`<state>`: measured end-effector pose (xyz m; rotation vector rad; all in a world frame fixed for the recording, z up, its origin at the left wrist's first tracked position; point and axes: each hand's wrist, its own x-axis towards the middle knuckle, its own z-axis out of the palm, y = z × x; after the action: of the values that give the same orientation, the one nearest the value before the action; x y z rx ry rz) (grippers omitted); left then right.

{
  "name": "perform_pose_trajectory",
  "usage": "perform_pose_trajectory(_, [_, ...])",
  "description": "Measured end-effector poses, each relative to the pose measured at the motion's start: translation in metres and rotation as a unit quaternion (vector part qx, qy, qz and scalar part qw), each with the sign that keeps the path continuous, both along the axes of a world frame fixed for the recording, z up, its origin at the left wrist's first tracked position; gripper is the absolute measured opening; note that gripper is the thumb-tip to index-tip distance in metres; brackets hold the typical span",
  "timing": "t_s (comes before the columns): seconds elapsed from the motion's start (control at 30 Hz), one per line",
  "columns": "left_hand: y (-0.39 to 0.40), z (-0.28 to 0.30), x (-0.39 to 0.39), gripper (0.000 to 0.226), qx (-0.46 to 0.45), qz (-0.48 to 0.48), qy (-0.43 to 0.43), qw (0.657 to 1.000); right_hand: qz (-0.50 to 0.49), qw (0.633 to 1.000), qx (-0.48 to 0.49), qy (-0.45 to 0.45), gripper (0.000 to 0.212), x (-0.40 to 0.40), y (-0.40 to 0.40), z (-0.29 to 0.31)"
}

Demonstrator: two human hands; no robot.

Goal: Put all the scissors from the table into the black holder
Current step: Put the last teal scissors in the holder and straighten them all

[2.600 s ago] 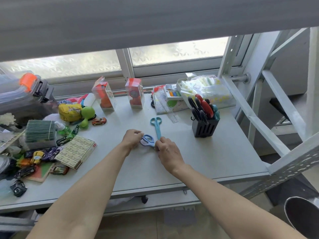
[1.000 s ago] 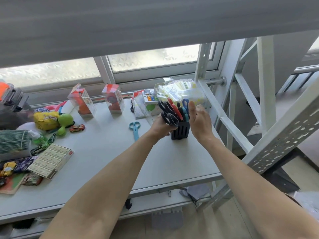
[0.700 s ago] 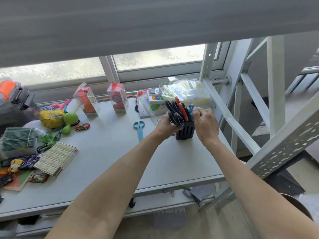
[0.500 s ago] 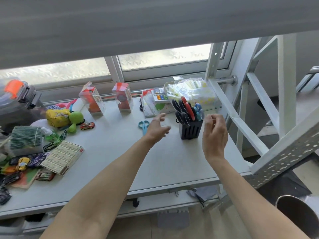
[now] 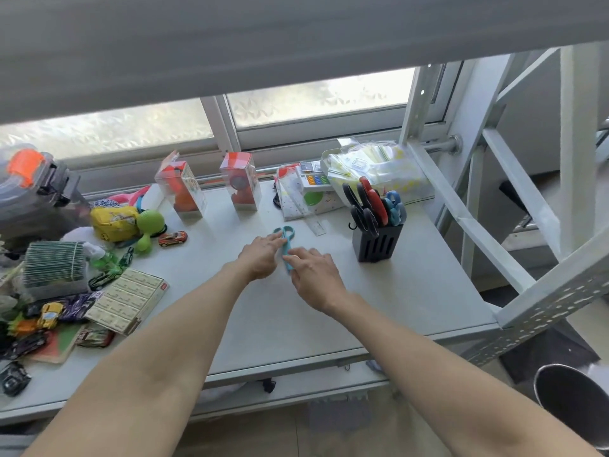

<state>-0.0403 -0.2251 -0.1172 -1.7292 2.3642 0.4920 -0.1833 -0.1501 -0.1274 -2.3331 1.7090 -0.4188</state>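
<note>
In the head view, both hands have left the black holder (image 5: 376,241), where they hovered half a second ago, and have come back to the middle of the grey table (image 5: 412,291). They now meet over the teal scissors (image 5: 286,245), which lie flat on the tabletop as before, handle loops pointing toward the window.

The left hand (image 5: 260,255) reaches in from the left with its fingers extended and only loosely curled; the fingertips touch the scissors just below the loops. The right hand (image 5: 313,275) lies palm down beside it, fingers slightly spread, the thumb and forefinger resting on the lower part of the blades. Neither hand has closed around the scissors, which still lie on the table.

The holder stands upright to the right of the hands, well apart from them, with black, red and blue scissor handles (image 5: 374,201) sticking out of its top.

The blade tips are hidden under the right hand, and motion blur softens both sets of fingers, so exact contact points are hard to make out.
</note>
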Motion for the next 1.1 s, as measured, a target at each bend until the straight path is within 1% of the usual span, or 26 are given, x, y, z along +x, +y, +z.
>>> perform_pose_trajectory(0.07, [0.002,-0.001,0.002,0.064,-0.007,-0.001,0.004,1.000,0.022,0.998,0.031,0.058,0.040,0.006,-0.010,-0.002])
perform_pose_trajectory(0.13, [0.003,-0.002,0.004,0.062,-0.018,0.008,0.027,0.999,0.031,0.996,0.045,0.072,0.037,0.007,-0.012,-0.005])
perform_pose_trajectory(0.27, [0.006,-0.005,0.004,0.049,-0.020,0.081,0.126,0.989,-0.002,1.000,-0.012,0.009,0.024,0.005,-0.001,-0.008])
perform_pose_trajectory(0.37, [0.012,-0.010,0.003,0.047,-0.013,0.131,0.129,0.983,-0.009,0.999,0.000,-0.032,0.018,-0.001,0.013,-0.012])
perform_pose_trajectory(0.43, [0.020,-0.013,0.000,0.040,-0.013,0.149,0.140,0.979,-0.029,0.998,0.011,-0.060,0.016,-0.006,0.021,-0.015])
perform_pose_trajectory(0.47, [0.023,-0.014,-0.002,0.036,-0.012,0.158,0.158,0.975,-0.043,0.996,0.016,-0.078,0.019,-0.009,0.024,-0.016])
perform_pose_trajectory(0.53, [0.030,-0.017,-0.007,0.028,0.002,0.186,0.214,0.959,-0.069,0.991,0.033,-0.111,0.031,-0.014,0.028,-0.017])
perform_pose_trajectory(0.6, [0.035,-0.016,-0.011,0.022,0.033,0.221,0.269,0.937,-0.088,0.988,0.049,-0.114,0.040,-0.018,0.030,-0.016])
perform_pose_trajectory(0.7, [0.039,-0.005,-0.017,0.021,0.097,0.258,0.348,0.896,-0.090,0.993,0.043,-0.060,0.034,-0.024,0.033,-0.013])
perform_pose_trajectory(0.77, [0.044,0.008,-0.024,0.026,0.138,0.252,0.395,0.872,-0.100,0.993,0.029,-0.051,0.022,-0.029,0.040,-0.012])
perform_pose_trajectory(0.83, [0.049,0.022,-0.035,0.031,0.162,0.220,0.405,0.873,-0.111,0.993,-0.006,-0.047,0.010,-0.037,0.047,-0.012])
perform_pose_trajectory(0.9, [0.051,0.035,-0.047,0.036,0.179,0.191,0.408,0.874,-0.110,0.992,-0.052,-0.035,0.010,-0.049,0.054,-0.015])
perform_pose_trajectory(1.0, [0.051,0.048,-0.065,0.035,0.219,0.181,0.445,0.849,-0.114,0.987,-0.109,-0.028,0.009,-0.074,0.065,-0.020])
perform_pose_trajectory(1.1, [0.051,0.052,-0.079,0.031,0.218,0.175,0.452,0.847,-0.133,0.980,-0.147,-0.025,0.009,-0.104,0.080,-0.021])
